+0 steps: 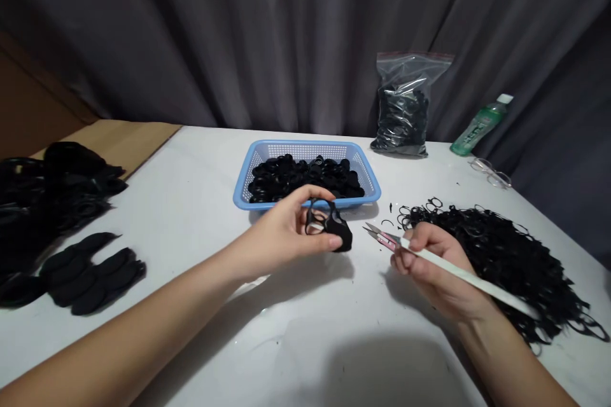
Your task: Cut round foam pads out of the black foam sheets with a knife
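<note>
Two hands busy: the left hand (281, 232) pinches a black elastic hair tie (334, 230) at twelve o'clock, light and soft, best held by its thick fabric lump. The right hand (427, 267) grips pink thread snips (384, 237), toward one o'clock.

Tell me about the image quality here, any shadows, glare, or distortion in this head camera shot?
In the head view, the left hand and right hand cast soft shadows on the white table, glare streaks the zip bag, the black bands in the blue basket merge into dark masses, and wide-angle distortion appears to stretch the left forearm.
</note>
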